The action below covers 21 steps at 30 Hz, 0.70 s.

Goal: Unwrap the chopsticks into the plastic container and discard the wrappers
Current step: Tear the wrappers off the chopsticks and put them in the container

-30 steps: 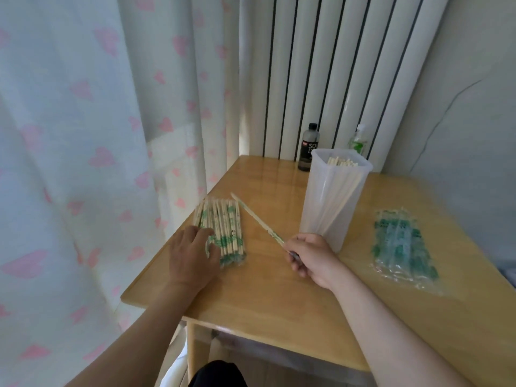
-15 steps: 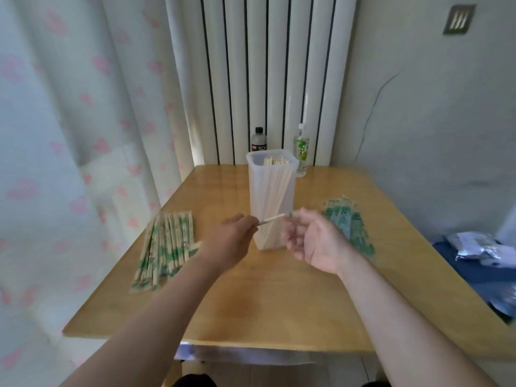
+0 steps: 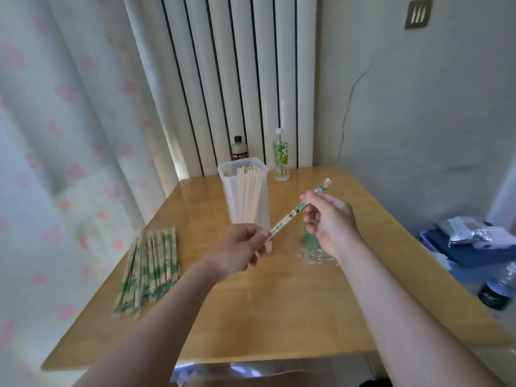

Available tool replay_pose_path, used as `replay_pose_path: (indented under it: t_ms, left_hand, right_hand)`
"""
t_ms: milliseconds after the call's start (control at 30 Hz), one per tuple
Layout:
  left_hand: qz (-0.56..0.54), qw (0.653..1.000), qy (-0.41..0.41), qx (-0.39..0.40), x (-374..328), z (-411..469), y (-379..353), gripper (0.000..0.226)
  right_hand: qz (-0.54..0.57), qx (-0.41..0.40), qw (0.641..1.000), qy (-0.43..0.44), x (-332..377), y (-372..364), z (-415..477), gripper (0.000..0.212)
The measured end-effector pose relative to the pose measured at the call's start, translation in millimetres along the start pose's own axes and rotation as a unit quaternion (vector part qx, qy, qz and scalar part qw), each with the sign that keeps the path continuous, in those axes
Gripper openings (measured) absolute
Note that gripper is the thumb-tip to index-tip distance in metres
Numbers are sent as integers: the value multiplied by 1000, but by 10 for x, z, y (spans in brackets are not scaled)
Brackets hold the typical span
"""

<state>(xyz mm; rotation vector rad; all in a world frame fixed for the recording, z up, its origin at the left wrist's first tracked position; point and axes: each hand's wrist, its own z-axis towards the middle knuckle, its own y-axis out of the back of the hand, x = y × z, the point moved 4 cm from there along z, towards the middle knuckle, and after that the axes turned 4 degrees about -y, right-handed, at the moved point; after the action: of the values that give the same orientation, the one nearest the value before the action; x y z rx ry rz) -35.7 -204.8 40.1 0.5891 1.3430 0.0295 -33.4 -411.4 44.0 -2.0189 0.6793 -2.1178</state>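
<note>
Head view: both hands are raised over the tabletop (image 3: 279, 303). Now the left hand (image 3: 240, 248) pinches the near end of a wrapped pair of chopsticks (image 3: 290, 216), fingers curled on it. Further up the same pair, the right hand (image 3: 331, 222) grips it, and the green-printed far end pokes out past its fingers. The pair slants in the air, just in front of the plastic container (image 3: 245, 196), which stands upright with bare chopsticks leaning inside. Off to the left, a pile of wrapped chopsticks (image 3: 150, 263) lies flat. Under the right wrist lie crumpled clear wrappers (image 3: 310, 247). At the back, a dark bottle (image 3: 239, 149) stands behind the container, a green-labelled bottle (image 3: 280, 157) beside it.
</note>
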Motion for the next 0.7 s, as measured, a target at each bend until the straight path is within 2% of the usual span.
replay_pose_path:
  t_ms: [100,333,400,533,700]
  left_hand:
    - [-10,1000,-3,-15,46,5,-17,29]
    - [18,996,-53,-67,-87,93,-71,28]
    - [22,996,-53,-65,-79,70,-45,27]
    - [52,995,-50,-67,44,5,123,28]
    - [64,995,-39,-69,131,-9,216,28]
  right_hand:
    - [7,-15,1000,-12,10,82,27,11]
    - [-1,40,997,-64,-286,-206,-137,12]
    - [2,31,998,-61,-241,-203,-134,11]
    - [67,-47,996,-47,-70,-39,-58,5]
    - [48,-43,997,-54,-116,-68,-58,9]
